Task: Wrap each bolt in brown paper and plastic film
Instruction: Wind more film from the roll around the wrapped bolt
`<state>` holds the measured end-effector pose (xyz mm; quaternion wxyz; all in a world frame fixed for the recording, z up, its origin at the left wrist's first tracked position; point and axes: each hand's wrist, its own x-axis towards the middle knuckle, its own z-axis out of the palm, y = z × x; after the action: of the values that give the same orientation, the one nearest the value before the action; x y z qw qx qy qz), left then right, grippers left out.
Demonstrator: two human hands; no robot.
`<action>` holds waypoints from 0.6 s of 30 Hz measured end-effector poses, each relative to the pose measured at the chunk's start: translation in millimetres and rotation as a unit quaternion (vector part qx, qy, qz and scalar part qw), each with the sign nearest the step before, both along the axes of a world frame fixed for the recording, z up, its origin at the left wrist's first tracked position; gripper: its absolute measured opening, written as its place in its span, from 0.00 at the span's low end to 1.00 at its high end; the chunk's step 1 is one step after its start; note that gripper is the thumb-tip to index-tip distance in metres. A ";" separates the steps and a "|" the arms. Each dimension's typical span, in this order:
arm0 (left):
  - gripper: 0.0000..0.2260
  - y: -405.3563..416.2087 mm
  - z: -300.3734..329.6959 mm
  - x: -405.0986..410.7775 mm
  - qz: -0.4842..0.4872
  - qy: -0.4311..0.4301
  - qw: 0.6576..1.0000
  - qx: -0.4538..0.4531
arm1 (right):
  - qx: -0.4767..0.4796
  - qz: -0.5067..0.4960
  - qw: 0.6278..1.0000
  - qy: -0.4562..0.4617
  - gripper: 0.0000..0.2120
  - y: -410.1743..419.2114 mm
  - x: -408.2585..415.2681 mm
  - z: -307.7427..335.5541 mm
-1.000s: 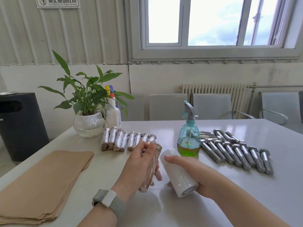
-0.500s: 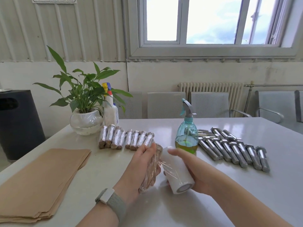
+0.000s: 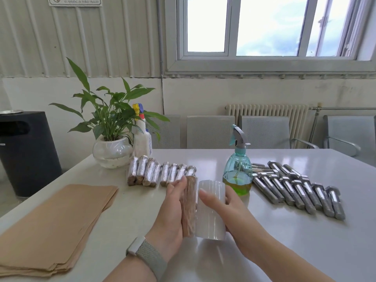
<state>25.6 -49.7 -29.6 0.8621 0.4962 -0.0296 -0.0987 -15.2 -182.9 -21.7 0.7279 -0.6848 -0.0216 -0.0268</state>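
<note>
My left hand (image 3: 169, 210) grips a bolt wrapped in brown paper (image 3: 188, 208), held almost upright above the white table (image 3: 284, 241). My right hand (image 3: 225, 212) holds a white roll of plastic film (image 3: 210, 218) pressed right against that bolt. A row of several finished wrapped bolts (image 3: 160, 173) lies beyond my hands. Several bare steel bolts (image 3: 301, 190) lie in a row on the right. A stack of brown paper sheets (image 3: 53, 226) covers the table's left side.
A teal spray bottle with green liquid (image 3: 238, 171) stands just behind my right hand. A potted plant in a white bowl (image 3: 112, 151) and a white spray bottle (image 3: 142, 139) stand at the back left. Grey chairs (image 3: 262, 132) line the far edge. A black bin (image 3: 24, 151) stands off the table's left.
The film roll has swung from tilted to nearly upright and closed tight against the paper-wrapped bolt. Both hands have shifted slightly.
</note>
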 end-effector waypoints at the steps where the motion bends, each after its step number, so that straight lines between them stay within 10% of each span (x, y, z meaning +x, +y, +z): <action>1: 0.19 -1.5 1.3 -1.3 -0.002 0.005 1.000 -0.022 | 0.002 -0.014 1.000 -0.018 0.28 2.9 -0.9 -1.0; 7: 0.14 -8.3 0.0 -6.4 0.001 -0.042 0.997 -0.066 | -0.023 -0.102 0.993 -0.063 0.32 12.2 -3.6 -4.9; 12: 0.08 6.6 -4.2 3.3 0.156 -0.293 0.895 0.297 | -0.059 -0.165 0.984 -0.021 0.31 13.4 1.6 -9.3; 18: 0.18 -8.7 -6.7 -1.2 0.226 -0.155 0.957 0.097 | -0.091 -0.153 0.984 0.001 0.29 23.3 0.1 -18.5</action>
<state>24.4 -58.4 -36.3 0.7942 0.5808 -0.0402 0.1739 -15.1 -159.5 -40.2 0.6496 -0.7438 0.0813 -0.1351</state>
